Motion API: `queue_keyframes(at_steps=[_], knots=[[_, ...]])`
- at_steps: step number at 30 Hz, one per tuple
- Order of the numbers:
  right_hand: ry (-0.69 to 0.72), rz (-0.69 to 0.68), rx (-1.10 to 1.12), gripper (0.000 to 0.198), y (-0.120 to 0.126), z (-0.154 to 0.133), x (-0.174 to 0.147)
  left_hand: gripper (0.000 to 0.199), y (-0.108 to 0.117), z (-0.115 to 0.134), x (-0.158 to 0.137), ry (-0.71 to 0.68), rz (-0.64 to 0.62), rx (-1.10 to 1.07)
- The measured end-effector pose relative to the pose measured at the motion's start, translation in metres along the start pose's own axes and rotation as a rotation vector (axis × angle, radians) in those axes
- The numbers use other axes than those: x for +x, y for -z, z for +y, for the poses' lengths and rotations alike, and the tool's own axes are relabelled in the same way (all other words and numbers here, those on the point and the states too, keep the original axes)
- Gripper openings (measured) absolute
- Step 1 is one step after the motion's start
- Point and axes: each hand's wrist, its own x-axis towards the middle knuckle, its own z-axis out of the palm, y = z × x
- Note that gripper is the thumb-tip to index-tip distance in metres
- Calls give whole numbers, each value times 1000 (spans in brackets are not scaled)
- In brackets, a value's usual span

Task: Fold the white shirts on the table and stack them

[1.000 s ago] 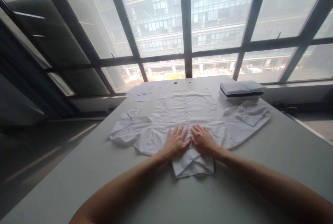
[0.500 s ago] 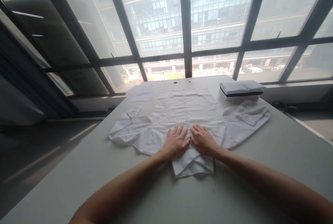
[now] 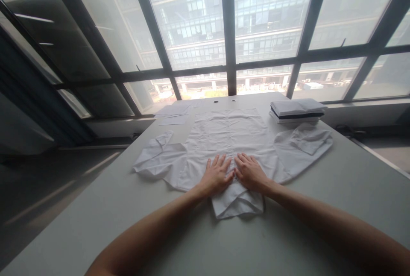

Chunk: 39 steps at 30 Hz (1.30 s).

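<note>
Your left hand (image 3: 217, 177) and right hand (image 3: 250, 172) lie flat, fingers extended, gripping nothing, on the shirt (image 3: 227, 133). It is spread over the table (image 3: 205, 246), its far part between the papers (image 3: 174, 113) and the folded stack (image 3: 297, 110).

Your two arms converge from below: the left forearm (image 3: 150, 231) enters at lower left, the right forearm (image 3: 320, 216) at lower right, both bare and extended forward. The left hand (image 3: 216, 176) and right hand (image 3: 250, 173) lie palm down, side by side, unclenched. The left fingers (image 3: 220, 162) fan slightly; the right set lies closer together. The thumbs (image 3: 229, 177) point inward, nearly meeting; contact cannot be discerned.
</note>
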Motion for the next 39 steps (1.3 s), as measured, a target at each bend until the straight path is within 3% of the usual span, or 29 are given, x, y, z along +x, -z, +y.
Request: queue_keyframes(at_steps=[16,21,27,30,34,36,39], knots=[[0,-6,7,51,-3,3,1,62,1,0,0,3,-2,-7],[-109,-29,46,60,-6,8,6,62,0,-1,0,4,-1,0],[-157,79,170,47,-4,25,18,63,-2,-3,1,-5,-1,8],[-206,180,358,40,3,42,29,63,-2,-3,1,-7,-2,12],[-377,326,836,38,19,58,37,63,-1,-3,0,-11,-1,6],[-307,290,1128,46,26,56,35,63,-1,-3,0,-11,-3,5],[-86,59,1439,64,30,40,30,65,-1,-2,1,-7,-11,5]])
